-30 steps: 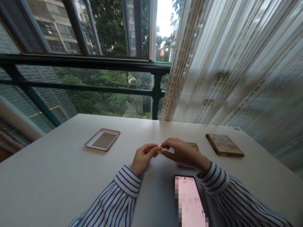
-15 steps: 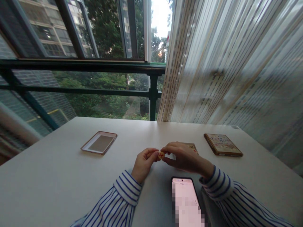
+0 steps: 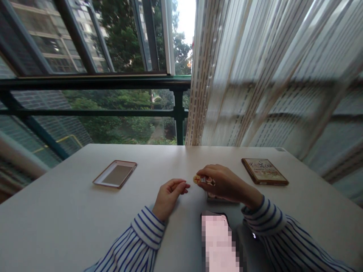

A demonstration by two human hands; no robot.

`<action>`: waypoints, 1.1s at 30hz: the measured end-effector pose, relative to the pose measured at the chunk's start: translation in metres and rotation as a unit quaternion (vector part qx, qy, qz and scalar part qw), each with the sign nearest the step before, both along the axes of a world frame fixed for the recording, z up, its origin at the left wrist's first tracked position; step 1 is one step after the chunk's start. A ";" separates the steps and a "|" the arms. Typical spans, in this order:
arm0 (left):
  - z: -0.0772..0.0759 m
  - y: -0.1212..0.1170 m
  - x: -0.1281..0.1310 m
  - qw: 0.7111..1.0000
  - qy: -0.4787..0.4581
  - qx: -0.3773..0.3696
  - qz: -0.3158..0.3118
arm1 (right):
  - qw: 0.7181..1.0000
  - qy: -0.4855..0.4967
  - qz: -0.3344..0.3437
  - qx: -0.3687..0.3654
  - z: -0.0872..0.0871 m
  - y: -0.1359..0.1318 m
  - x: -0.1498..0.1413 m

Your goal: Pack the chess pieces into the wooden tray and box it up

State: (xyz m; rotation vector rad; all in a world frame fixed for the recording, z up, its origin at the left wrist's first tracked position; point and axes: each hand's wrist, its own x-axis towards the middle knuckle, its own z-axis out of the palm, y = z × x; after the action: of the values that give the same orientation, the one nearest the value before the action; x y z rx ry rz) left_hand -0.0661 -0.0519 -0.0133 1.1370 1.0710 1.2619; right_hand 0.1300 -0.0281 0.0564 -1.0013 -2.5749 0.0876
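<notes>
My right hand (image 3: 224, 181) pinches a small round yellow piece (image 3: 196, 179) with a red mark on it. A small picture of a figure in white and brown (image 3: 209, 181) shows at the same fingers; I cannot tell whether it belongs to the round piece. Under this hand lies a flat grey-edged box (image 3: 222, 200), mostly covered by the palm. My left hand (image 3: 169, 196) is just to the left, its thumb pressed against curled fingers, with nothing visible in them. A gap separates it from the round piece.
Nearest me on the white table (image 3: 159, 158) is a phone (image 3: 219, 241) with a lit, blurred screen. A shallow open box lid (image 3: 115, 174) lies at left, a closed brown-edged box (image 3: 265, 171) at right. A curtain (image 3: 227, 94) hangs at the far side.
My hands have come apart. The round piece, earlier between both hands, is now in my right hand alone, which has turned to reveal the picture and the box beneath. The view shifted slightly.
</notes>
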 end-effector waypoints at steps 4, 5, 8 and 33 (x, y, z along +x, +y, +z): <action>0.004 0.002 0.003 1.000 0.013 0.015 0.006 | 1.000 -0.005 0.001 -0.001 0.003 0.000 0.003; 0.006 0.002 0.005 1.000 0.014 0.019 0.006 | 1.000 -0.005 0.001 -0.001 0.003 0.000 0.003; 0.015 0.003 0.011 1.000 0.021 0.020 -0.001 | 1.000 -0.001 -0.003 0.007 0.005 0.000 0.006; 0.060 0.039 0.052 0.993 -0.018 0.012 -0.116 | 0.993 0.068 -0.078 0.060 0.019 0.006 0.028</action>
State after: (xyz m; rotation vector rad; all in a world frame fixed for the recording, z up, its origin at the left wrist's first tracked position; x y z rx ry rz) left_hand -0.0137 -0.0133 0.0470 1.2142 0.8720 1.1099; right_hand 0.1582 -0.0218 0.0754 -1.1073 -2.3409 -0.0403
